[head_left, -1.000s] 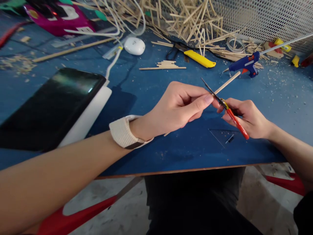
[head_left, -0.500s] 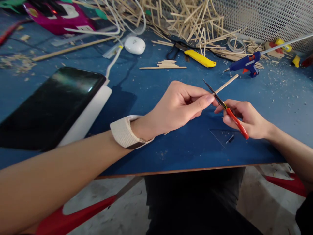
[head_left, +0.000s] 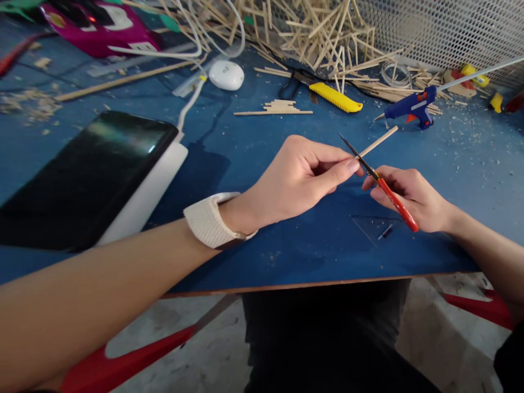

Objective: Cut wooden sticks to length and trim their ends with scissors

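Note:
My left hand [head_left: 305,177] pinches a thin wooden stick [head_left: 379,141] between thumb and forefinger; the stick points up and to the right over the blue table [head_left: 254,147]. Red-handled scissors [head_left: 385,188] are gripped in my right hand [head_left: 411,196], and their dark blades cross the stick close to my left fingertips. A woven light band sits on my left wrist [head_left: 208,221].
A black tablet [head_left: 82,174] on a white block lies at the left. Behind are a white mouse [head_left: 226,75], a yellow knife [head_left: 334,97], a blue glue gun [head_left: 409,106], a row of cut sticks [head_left: 278,108] and a heap of sticks [head_left: 323,33]. A clear set square [head_left: 374,226] lies near the table edge.
Both hands have stayed almost in place; the scissors and stick have shifted only slightly, with the blades still across the stick.

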A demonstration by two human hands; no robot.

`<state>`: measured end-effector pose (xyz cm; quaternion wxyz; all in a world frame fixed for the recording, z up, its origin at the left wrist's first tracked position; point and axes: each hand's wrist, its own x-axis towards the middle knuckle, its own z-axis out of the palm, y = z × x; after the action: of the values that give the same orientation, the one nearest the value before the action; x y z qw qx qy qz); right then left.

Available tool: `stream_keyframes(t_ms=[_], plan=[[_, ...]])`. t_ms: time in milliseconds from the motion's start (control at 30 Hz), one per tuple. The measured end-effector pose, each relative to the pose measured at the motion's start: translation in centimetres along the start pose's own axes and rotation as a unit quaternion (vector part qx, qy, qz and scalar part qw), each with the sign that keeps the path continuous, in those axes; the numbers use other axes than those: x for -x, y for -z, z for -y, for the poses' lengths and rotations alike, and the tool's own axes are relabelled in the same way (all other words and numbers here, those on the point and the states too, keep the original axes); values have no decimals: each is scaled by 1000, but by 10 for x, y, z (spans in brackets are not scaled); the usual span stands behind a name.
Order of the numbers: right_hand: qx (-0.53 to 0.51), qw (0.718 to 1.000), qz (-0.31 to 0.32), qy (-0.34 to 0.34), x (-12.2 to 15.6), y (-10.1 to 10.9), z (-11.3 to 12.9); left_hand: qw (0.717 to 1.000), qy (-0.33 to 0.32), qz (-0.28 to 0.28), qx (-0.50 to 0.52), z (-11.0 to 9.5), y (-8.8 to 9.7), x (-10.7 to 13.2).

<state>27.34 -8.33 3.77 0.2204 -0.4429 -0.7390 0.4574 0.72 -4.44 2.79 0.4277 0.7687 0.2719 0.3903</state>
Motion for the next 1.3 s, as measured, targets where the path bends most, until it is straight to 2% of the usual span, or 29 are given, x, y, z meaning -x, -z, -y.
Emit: stream_keyframes(t_ms=[200,367,500,633,767,900,1100,1200,1300], plan=[[30,999,-25,-1,0,1,2,999,25,-18,24,-1,4,-2],[34,999,-37,7,-3,1,-2,999,-24,14,27,5,8,-7],[12,999,-41,21,-3,-1,-2,1000,-31,4,-5,3,7,-6],[-22,1000,-21,4,-1,-4,3,995,-51,-26,-87,0,3,0],[-32,999,-14,-6,1,-7,5,970,-68,-59,-226,1,-2,8],[-26,999,-21,-9,0,-8,1,956,-91,-77,-268,3,-5,10],[1,999,-34,-6,-1,-5,-1,972,-65,-64,-215,-2,-1,6],[13,999,-38,7,-1,-4,-1,993,-30,-31,-106,-1,4,2],[23,999,-42,19,-1,-3,-1,999,5,37,35,3,9,-2]])
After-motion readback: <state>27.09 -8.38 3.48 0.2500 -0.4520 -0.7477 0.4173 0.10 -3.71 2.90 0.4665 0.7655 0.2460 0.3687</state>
